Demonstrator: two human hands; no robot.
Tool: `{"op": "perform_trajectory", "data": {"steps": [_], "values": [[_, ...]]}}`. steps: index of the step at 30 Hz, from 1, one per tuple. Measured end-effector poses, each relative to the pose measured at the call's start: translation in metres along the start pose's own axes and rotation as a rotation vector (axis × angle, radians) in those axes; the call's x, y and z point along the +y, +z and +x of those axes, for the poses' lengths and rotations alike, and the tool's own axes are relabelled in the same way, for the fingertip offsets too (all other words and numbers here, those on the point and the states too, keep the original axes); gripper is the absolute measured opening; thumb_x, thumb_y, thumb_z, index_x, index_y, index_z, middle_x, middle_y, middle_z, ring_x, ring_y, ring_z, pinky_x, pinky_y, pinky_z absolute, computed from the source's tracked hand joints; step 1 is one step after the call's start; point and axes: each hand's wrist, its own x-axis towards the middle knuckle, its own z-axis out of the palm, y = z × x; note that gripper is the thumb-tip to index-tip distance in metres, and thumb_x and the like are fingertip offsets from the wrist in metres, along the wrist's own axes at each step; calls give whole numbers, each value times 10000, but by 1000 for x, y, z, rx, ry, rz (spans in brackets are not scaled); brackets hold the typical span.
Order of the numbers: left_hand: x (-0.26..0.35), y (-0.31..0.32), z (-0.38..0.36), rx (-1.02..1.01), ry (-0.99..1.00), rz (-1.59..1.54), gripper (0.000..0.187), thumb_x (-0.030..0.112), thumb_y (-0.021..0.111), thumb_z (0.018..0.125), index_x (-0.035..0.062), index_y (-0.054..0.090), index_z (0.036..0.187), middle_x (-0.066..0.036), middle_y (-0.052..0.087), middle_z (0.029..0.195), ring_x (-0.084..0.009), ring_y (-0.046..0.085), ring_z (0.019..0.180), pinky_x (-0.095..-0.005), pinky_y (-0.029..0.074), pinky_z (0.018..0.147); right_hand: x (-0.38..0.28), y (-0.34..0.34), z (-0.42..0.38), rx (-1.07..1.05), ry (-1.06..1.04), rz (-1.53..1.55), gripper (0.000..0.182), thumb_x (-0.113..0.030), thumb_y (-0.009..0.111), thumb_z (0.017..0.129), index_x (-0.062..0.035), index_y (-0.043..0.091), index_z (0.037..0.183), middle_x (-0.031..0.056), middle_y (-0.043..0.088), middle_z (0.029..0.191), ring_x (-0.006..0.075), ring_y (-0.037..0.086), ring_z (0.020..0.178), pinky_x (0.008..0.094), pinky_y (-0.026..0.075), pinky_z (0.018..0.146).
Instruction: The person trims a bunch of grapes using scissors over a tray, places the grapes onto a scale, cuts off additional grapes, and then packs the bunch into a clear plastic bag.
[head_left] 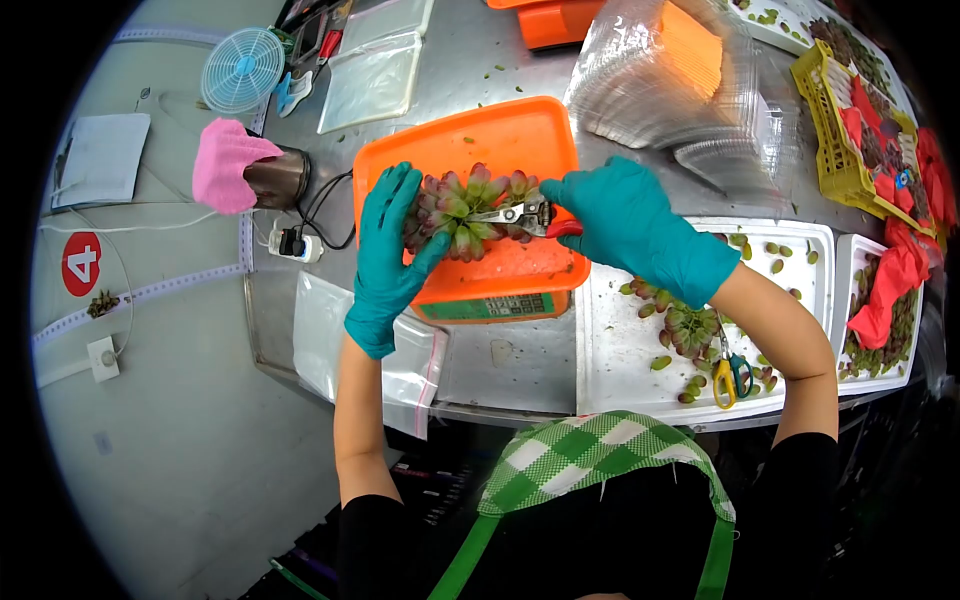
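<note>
A green and reddish succulent cluster (pixel 455 205) lies over the orange tray (pixel 520 130), which rests on a scale with a green keypad panel (pixel 487 306). My left hand (pixel 388 255), in a teal glove, cups the left side of the cluster with thumb and fingers around it. In my right hand (pixel 635 225), gloved alike, are red-handled pruning shears (pixel 522 214). Their metal blades point left into the leaves on the cluster's right side. What lies between the blades is too small to tell.
At right, a white foam tray (pixel 610 370) holds loose leaves, a succulent rosette (pixel 692 328) and yellow-and-green scissors (pixel 728 382). Stacked clear plastic boxes (pixel 640 80) stand behind, beside a yellow crate (pixel 835 150). Plastic bags (pixel 320 330), a pink cloth (pixel 230 165) and a blue fan (pixel 243 70) are left.
</note>
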Motion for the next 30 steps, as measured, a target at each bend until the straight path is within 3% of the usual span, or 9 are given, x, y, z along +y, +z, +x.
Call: {"op": "perform_trajectory", "data": {"steps": [6, 9, 16, 24, 30], "values": [[12, 6, -17, 169, 194, 531, 476, 166, 710, 634, 86, 543, 1072, -72, 497, 1015, -256, 464, 992, -443, 319, 910, 0, 11, -6, 142, -53, -24, 249, -90, 598, 657, -40, 535, 893, 96, 558, 689, 278, 558, 638, 373, 406, 588], [17, 8, -16, 144, 176, 620, 414, 198, 709, 637, 95, 572, 1014, -57, 513, 950, -239, 479, 942, -431, 326, 892, 1, 17, -8, 25, -22, -117, 530, -201, 680, 638, -103, 486, 1122, 43, 516, 746, 209, 537, 674, 334, 377, 673], [18, 12, -18, 151, 94, 649, 345, 190, 688, 659, 93, 585, 973, -39, 530, 920, -226, 494, 922, -407, 350, 844, -4, 13, -9, 160, -57, -147, 506, -125, 645, 621, -61, 495, 1100, 53, 510, 741, 209, 515, 665, 327, 375, 659], [25, 15, -15, 140, 227, 738, 340, 108, 671, 659, 110, 603, 992, -31, 549, 885, -218, 514, 875, -374, 365, 803, -10, 6, -3, 253, -144, -128, 382, -47, 510, 698, 11, 486, 1075, 69, 503, 732, 215, 506, 668, 320, 373, 668], [24, 18, -16, 128, 184, 700, 353, 67, 675, 651, 139, 617, 992, -23, 561, 842, -212, 517, 839, -345, 373, 759, -17, 4, -2, 128, -115, -271, 378, -71, 480, 737, 11, 470, 1106, 64, 507, 721, 201, 513, 667, 312, 365, 663]]}}
